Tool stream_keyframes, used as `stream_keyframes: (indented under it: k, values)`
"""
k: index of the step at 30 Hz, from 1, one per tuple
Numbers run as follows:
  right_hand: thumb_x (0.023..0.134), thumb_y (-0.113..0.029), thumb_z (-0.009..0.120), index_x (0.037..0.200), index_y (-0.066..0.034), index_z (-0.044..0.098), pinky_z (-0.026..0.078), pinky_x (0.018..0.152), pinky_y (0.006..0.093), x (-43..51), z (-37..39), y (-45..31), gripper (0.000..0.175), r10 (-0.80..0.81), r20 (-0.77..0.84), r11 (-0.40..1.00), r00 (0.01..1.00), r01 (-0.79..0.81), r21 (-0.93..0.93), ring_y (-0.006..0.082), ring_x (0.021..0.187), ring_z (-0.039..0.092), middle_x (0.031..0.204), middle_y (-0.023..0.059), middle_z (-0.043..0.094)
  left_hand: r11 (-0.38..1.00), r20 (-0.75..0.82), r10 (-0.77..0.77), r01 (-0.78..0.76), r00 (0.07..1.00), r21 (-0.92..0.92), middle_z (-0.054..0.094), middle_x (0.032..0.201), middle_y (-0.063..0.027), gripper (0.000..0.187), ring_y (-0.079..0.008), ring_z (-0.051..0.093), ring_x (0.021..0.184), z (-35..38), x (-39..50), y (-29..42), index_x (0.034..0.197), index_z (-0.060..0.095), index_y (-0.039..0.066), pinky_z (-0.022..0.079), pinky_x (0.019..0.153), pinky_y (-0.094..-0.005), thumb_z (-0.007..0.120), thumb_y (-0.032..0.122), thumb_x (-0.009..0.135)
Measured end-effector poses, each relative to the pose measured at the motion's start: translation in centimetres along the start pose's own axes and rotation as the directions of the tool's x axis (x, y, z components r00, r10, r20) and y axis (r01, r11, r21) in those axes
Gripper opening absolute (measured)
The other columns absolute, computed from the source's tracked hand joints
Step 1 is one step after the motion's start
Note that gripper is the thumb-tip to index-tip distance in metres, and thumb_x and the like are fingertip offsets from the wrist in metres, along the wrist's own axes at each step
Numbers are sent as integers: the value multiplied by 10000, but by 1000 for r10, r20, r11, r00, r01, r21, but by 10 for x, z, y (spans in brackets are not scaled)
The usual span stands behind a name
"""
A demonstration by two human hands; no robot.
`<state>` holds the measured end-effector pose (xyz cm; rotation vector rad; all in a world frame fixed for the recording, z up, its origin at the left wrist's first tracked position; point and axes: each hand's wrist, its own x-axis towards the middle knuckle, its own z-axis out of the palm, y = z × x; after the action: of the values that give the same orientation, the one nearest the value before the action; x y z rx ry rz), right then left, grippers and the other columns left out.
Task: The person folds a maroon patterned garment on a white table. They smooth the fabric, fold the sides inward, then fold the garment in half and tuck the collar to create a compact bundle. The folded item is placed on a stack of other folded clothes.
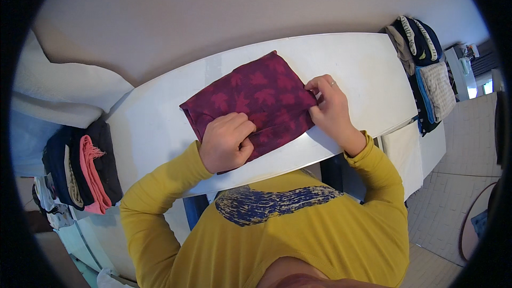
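A folded dark maroon cloth [256, 92] with a red leaf print lies on the white tabletop [360, 68] before me. Its long side runs slantwise, and the lower edge is near the table's front edge. My left hand [229, 142] rests on the lower left part of the cloth with its fingers curled; whether it pinches the fabric is hidden. The right corner of the cloth is pinched between the thumb and fingers of my right hand [329, 104], which wears a ring.
Folded dark clothes with a coral fringed cloth [94, 172] are stacked at the table's left end. At the right end lie dark garments [420, 40] bearing writing and a checked beige cloth [439, 90]. A wall [240, 4] runs along the far edge.
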<state>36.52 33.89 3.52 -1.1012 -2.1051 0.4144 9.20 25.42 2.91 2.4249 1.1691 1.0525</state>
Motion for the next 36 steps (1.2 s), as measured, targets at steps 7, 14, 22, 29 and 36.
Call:
stream_keyframes:
  k: [7, 14, 22, 29, 36]
  values:
    - [611, 32, 692, 1020, -43, 691, 530, 859, 416, -16, -18, -16, 415, -381, 128, 875, 916, 402, -268, 329, 1072, 633, 1082, 103, 633, 933, -36, 44, -29, 998, 359, 575, 884, -105, 357, -316, 564, 822, -43, -36, -6, 870, 640, 51, 467, 724, -402, 742, 29, 529]
    - [795, 5, 708, 1082, -16, 716, 480, 994, 444, 5, -39, -44, 288, -434, 334, 900, 837, 383, 208, 335, 1216, 615, 1167, 129, 664, 968, 86, -238, 229, 967, 99, 626, 969, -156, 303, -353, 619, 911, -84, -45, 9, 951, 660, 9, 531, 752, -448, 737, -13, 658]
    - [1015, -411, 619, 1527, -58, 492, 392, 1147, 546, 55, 50, -34, 635, -478, 507, 818, 717, 574, -39, 406, 1470, 426, 1613, 180, 433, 936, 231, -174, 88, 957, 341, 485, 1558, -223, 598, -406, 395, 1496, -48, -7, -27, 1457, 566, 25, 323, 1221, -515, 682, 283, 930]
    - [977, -487, 684, 1470, -22, 542, 464, 1053, 480, 65, 44, -4, 693, -234, 379, 961, 895, 271, -47, 386, 1233, 587, 1329, 224, 644, 875, 100, -439, 400, 893, 271, 413, 1616, -237, 676, -406, 332, 1535, -74, -50, -67, 1526, 459, 0, 270, 1252, -484, 604, 402, 1003]
    - [785, -533, 863, 1142, 8, 732, 539, 840, 403, 84, 10, -2, 661, -10, 661, 1000, 751, 2, 14, 319, 935, 675, 988, 178, 716, 840, 32, -540, 541, 841, -37, 652, 1191, -173, 581, -329, 563, 1196, -67, -14, -76, 1373, 560, -57, 471, 1022, -401, 766, 235, 914]
